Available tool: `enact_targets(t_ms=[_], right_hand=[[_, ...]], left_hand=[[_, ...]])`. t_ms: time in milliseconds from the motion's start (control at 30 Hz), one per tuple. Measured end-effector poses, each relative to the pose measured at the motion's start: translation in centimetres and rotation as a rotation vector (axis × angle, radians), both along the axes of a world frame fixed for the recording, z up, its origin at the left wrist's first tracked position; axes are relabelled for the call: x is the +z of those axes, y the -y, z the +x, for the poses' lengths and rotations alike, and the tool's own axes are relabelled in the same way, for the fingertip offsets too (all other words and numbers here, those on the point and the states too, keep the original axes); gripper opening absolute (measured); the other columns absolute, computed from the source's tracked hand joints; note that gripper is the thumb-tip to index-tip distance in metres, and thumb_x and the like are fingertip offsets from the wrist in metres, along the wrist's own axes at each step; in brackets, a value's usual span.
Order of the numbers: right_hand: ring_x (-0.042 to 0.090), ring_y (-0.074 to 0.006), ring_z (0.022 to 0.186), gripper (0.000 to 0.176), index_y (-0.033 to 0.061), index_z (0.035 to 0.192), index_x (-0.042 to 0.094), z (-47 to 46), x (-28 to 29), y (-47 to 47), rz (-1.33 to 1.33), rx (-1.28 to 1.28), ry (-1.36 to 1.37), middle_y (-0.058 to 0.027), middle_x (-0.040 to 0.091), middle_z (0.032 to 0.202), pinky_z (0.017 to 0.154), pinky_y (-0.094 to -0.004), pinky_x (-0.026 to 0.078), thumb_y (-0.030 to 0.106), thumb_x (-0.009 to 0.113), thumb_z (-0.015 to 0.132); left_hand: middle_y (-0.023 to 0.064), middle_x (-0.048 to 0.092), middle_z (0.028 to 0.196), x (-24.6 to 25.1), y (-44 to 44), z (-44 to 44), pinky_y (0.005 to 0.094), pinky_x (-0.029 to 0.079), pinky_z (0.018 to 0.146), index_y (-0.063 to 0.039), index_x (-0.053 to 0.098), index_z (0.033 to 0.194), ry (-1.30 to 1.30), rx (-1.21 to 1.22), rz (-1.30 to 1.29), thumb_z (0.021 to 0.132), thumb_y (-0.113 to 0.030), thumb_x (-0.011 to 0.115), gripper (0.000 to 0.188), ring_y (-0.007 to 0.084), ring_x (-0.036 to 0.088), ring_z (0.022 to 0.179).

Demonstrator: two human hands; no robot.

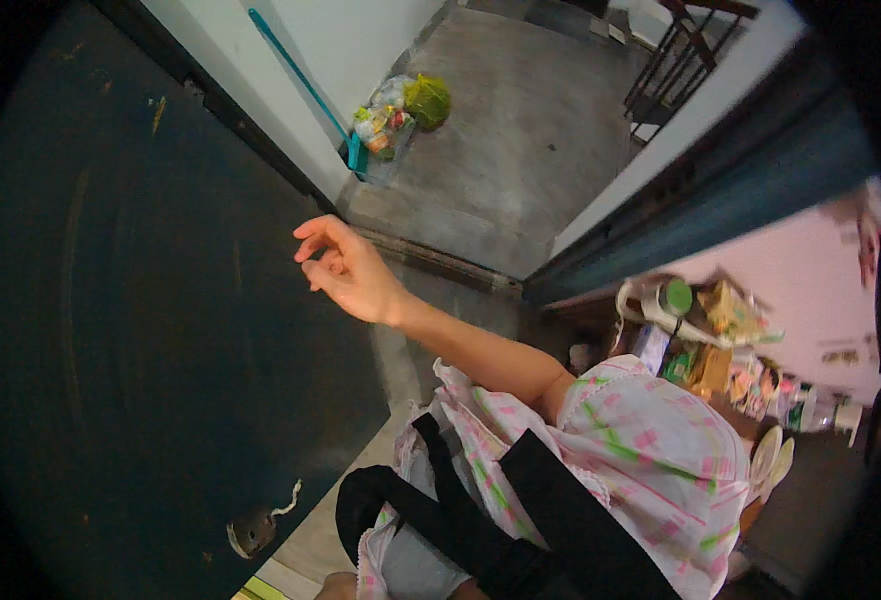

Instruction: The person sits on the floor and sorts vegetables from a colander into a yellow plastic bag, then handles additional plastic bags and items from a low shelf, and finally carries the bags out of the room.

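Note:
My right hand reaches across to the left at chest height, empty, with its fingers loosely curled and apart. It is in front of a dark door panel, near the edge of the doorway; whether it touches the door cannot be told. A metal lock fitting with a short white cord sits low on the door in the picture. Black straps cross my pink, green and white patterned top. My left hand is out of view; a bit of skin shows at the bottom edge, its body part unclear.
Beyond the raised threshold lies a grey floor with a teal long-handled dustpan, filled plastic bags and a yellow-green bag. A stair railing stands top right. Cluttered packages and bottles lie at right.

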State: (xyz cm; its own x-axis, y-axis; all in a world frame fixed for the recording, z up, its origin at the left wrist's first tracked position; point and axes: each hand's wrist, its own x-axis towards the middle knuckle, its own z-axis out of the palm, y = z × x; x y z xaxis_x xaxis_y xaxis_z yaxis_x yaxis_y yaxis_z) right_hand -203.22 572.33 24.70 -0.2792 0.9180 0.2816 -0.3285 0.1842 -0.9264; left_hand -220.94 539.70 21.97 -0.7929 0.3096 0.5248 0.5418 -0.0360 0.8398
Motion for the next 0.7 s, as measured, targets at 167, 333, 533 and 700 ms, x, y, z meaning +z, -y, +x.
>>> enact_targets(t_ms=[167, 333, 533, 700], right_hand=[[0.05, -0.0076, 0.06, 0.026, 0.0049, 0.104, 0.043, -1.0, -2.4, 9.8, -0.131, -0.09, 0.071, -0.0069, 0.052, 0.087, 0.055, -0.0207, 0.042, 0.004, 0.048, 0.078], [0.05, -0.0084, 0.06, 0.024, 0.0031, 0.102, 0.043, -1.4, -3.3, 19.1, -0.203, -0.145, 0.093, -0.0067, 0.053, 0.083, 0.055, -0.0218, 0.042, 0.007, 0.046, 0.079], [0.05, -0.0099, 0.054, 0.024, 0.0015, 0.098, 0.045, 3.4, -2.3, 24.9, -0.215, -0.454, 0.08, -0.0061, 0.054, 0.071, 0.047, -0.0237, 0.041, 0.008, 0.05, 0.076], [0.05, -0.0099, 0.054, 0.023, 0.0014, 0.097, 0.046, 8.4, -1.9, 27.8, -0.235, -0.6, 0.033, -0.0054, 0.055, 0.069, 0.048, -0.0239, 0.041, 0.008, 0.05, 0.075]], left_hand=[[0.0173, 0.055, 0.1, -3.9, 11.5, -7.6, 0.0389, 0.044, 0.076, -0.001, 0.055, 0.1, 0.043, 0.04, -0.003, 0.078, -0.025, 0.051, 0.033, 0.025, 0.055, 0.084], [0.0171, 0.055, 0.1, -4.5, 15.4, -14.1, 0.04, 0.045, 0.074, -0.002, 0.055, 0.1, 0.019, 0.006, 0.077, 0.075, -0.027, 0.055, 0.035, 0.0253, 0.055, 0.083], [0.017, 0.056, 0.099, -3.9, 13.3, -17.7, 0.0414, 0.045, 0.072, -0.003, 0.056, 0.1, -0.033, -0.12, 0.201, 0.072, -0.029, 0.059, 0.038, 0.0255, 0.056, 0.081], [0.0168, 0.057, 0.099, 0.3, 8.7, -17.9, 0.0425, 0.045, 0.07, -0.003, 0.056, 0.1, -0.18, -0.234, 0.375, 0.07, -0.031, 0.063, 0.041, 0.0257, 0.056, 0.079]])
